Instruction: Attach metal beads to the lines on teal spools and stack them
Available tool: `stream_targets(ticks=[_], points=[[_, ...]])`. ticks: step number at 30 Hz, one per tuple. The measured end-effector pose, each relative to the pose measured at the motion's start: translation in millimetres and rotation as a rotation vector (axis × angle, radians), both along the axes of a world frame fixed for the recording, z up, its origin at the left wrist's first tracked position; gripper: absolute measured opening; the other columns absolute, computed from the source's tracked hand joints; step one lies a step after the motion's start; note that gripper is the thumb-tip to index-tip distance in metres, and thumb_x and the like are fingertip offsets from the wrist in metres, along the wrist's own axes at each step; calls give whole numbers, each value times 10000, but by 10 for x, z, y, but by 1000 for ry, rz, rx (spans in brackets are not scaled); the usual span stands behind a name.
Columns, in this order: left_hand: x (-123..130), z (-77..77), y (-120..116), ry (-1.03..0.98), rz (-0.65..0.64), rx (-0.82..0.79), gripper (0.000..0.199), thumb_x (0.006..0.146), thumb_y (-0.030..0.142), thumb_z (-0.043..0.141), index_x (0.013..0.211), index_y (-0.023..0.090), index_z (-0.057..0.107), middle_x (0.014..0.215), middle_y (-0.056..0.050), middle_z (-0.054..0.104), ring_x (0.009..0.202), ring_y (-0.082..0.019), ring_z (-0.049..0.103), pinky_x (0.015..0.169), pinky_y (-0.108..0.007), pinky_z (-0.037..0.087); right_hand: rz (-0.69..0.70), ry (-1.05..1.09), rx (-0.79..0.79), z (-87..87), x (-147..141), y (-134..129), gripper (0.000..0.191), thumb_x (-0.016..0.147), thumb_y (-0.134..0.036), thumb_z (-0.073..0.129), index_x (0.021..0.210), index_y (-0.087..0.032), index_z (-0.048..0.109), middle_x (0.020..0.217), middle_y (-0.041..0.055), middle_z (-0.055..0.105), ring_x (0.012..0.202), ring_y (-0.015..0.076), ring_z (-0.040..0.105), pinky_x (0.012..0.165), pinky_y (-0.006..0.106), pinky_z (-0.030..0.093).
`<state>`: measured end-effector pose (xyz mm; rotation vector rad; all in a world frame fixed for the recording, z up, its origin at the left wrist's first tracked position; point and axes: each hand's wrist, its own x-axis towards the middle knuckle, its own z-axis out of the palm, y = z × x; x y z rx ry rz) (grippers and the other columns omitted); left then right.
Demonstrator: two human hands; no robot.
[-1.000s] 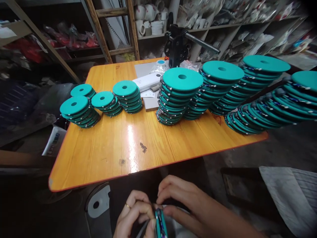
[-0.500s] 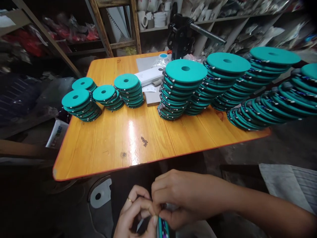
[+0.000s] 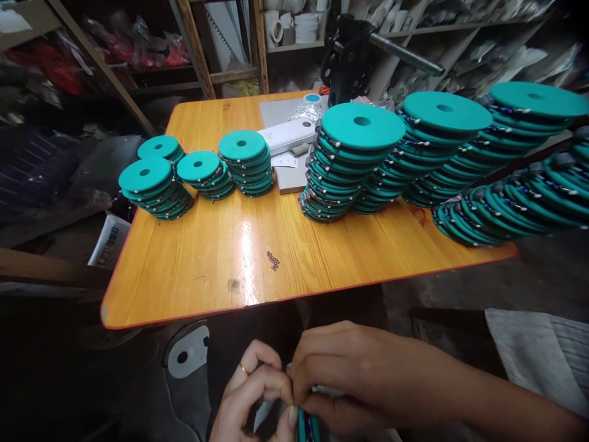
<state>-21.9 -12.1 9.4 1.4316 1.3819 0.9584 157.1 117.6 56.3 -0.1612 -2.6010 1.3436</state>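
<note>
Low in the view, my left hand [image 3: 255,393], with a ring on one finger, is closed around the edge of a teal disc [image 3: 307,426] held on its side. My right hand [image 3: 350,374] reaches in from the right, its fingers pinched at the disc's top edge against my left fingertips. Whatever small piece lies between the fingertips is hidden. Most of the disc falls below the picture; dark and bluish bits show along its rim.
On the wooden table [image 3: 207,245] stand short teal disc stacks [image 3: 145,176] at left and tall ones [image 3: 362,126] at right. Small dark rings [image 3: 273,260] lie near the front. A white box [image 3: 288,135] and black press [image 3: 347,58] are behind.
The view has shifted slightly, so the tall stacks appear farther right. My right hand sits a little farther right and lower, still pinching at the disc's edge.
</note>
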Motion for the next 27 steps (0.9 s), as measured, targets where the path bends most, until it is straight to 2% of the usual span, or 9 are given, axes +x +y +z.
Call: stream_targets(ticks=[6, 10, 14, 17, 22, 27], points=[[-30, -26, -29, 5, -44, -52, 92, 872, 188, 555, 781, 191, 564, 880, -40, 431, 743, -146, 493, 633, -239, 416, 19, -11, 123, 14, -13, -28, 142, 902, -117, 509, 891, -83, 647, 846, 39, 646, 835, 120, 577, 747, 197, 455], [-25, -45, -42, -10, -67, -109, 89, 874, 166, 550, 788, 189, 557, 884, -39, 418, 805, -159, 500, 688, -245, 422, 55, 9, 224, 9, -6, -41, 143, 936, -168, 499, 910, -102, 623, 865, 36, 636, 793, 121, 552, 715, 208, 450], [-32, -57, -39, -187, -108, -202, 115, 910, 231, 524, 802, 191, 533, 951, -41, 385, 809, -139, 479, 691, -220, 441, 28, 35, 183, -58, 24, -58, 107, 900, -123, 526, 892, -102, 631, 841, 17, 644, 788, 103, 549, 731, 188, 441], [-32, -26, -29, -305, -126, -225, 147, 886, 238, 560, 766, 190, 491, 937, -26, 381, 804, -128, 474, 681, -204, 422, -19, 71, 125, -134, 60, -91, 117, 924, -154, 526, 929, -110, 634, 892, 14, 663, 825, 96, 557, 768, 178, 438], [-31, 15, -13, -345, -137, -264, 166, 868, 245, 601, 751, 183, 500, 936, -16, 384, 714, -90, 414, 613, -184, 360, -59, 60, 128, -193, 125, -173, 170, 970, -228, 506, 971, -129, 644, 936, 18, 666, 862, 104, 570, 780, 189, 451], [-47, -12, -16, -376, -163, -287, 189, 866, 266, 613, 743, 175, 502, 939, -16, 368, 737, -98, 418, 644, -194, 386, -69, -4, 122, -126, 186, -207, 183, 971, -196, 483, 1046, -142, 641, 972, 32, 659, 887, 104, 585, 765, 191, 471]])
